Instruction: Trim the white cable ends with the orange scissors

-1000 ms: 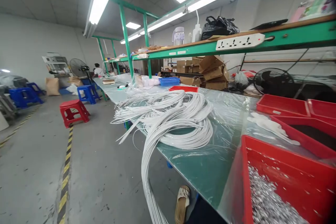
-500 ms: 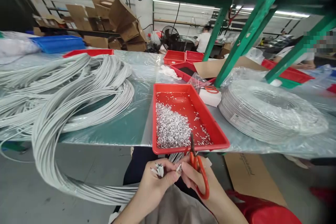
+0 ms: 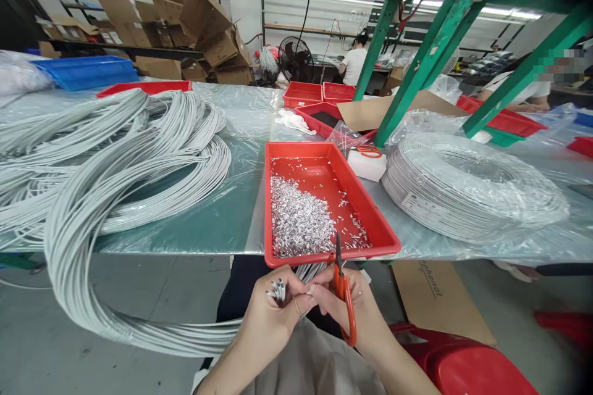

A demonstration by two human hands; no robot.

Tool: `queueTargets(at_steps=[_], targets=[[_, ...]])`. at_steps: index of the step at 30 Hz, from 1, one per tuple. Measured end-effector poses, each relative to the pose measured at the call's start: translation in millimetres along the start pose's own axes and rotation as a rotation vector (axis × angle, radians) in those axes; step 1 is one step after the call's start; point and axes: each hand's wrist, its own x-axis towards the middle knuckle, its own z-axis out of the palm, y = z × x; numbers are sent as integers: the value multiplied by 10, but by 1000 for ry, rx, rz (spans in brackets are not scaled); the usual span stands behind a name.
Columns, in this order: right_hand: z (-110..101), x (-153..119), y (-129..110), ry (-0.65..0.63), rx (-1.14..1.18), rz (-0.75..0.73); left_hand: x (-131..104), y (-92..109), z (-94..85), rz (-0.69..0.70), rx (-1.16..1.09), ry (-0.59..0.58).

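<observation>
The left hand [image 3: 278, 308] is curled around some white cables [image 3: 277, 290], and their dark tips poke out of the fist. The right hand [image 3: 345, 299] holds orange scissors [image 3: 348, 315] with the blades pointing away. The thumbs and fingers of both hands meet in a tight pinch between them, but what they pinch is too hidden to tell.

The work looks partway along to me. The big heap of silver bits [image 3: 299, 219] makes me think many ends are done. The ends in the fist seem to be the ones in hand, but I cannot tell which of them are finished. I cannot tell if the big loops [image 3: 69, 247] on the left are done or waiting.

The loops are smooth, round and bendy, like thick spaghetti. One fat bunch hangs off the bench [image 3: 243, 197] and curves back toward the left arm. The bits are shiny, small and crumbly-looking, piled at the near left of a hard red tray [image 3: 365, 203]. The bench is green under wrinkly clear plastic. On the right, a fat ring of cable [image 3: 430, 191] sits in see-through wrap, next to a small white box [image 3: 368, 166].
</observation>
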Motion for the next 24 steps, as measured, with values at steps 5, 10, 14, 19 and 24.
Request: queueTargets(at_steps=[5,10,14,19,24], targets=[[-18,-29,-16,19,-121,-78,-10,-20,0,-21,-54,-23],[-63,-44,-10,-8,-155,-80,-24,-32,11,-30,-79,-68],[-75,-18,-9,7,-95,-40,-16,-50,19,66,119,55],[2,-11,80,-2,74,31,8,-23,26,101,81,120],[70,-18,152,-84,208,89,-2,17,-22,-13,-154,-40]])
